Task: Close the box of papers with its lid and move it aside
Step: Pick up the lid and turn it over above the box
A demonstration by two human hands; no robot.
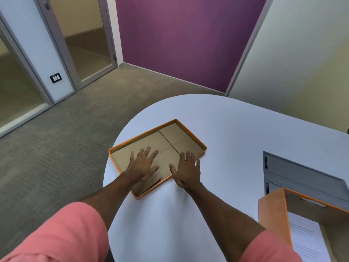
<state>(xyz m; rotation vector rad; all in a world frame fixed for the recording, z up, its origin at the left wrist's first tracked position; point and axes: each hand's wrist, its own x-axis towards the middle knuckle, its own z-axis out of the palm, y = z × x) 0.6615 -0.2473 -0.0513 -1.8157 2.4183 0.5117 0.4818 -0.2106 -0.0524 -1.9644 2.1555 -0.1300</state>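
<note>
The lid (187, 138), a shallow orange tray with a brown cardboard inside, lies upside down near the white table's left edge. My left hand (142, 164) is spread flat over the lid's inside, fingers apart. Beside it, my right hand (188, 170) hovers over the lid's near right rim, fingers apart, holding nothing. The orange box (273, 218) stands open at the lower right, with printed white papers (306, 241) inside it. Both hands are well left of the box.
A grey drawer unit (298, 173) stands just behind the orange box at the right. The white table (236, 129) has a rounded far end, with carpet floor (75, 129) beyond its left edge. A purple wall and glass doors lie further back.
</note>
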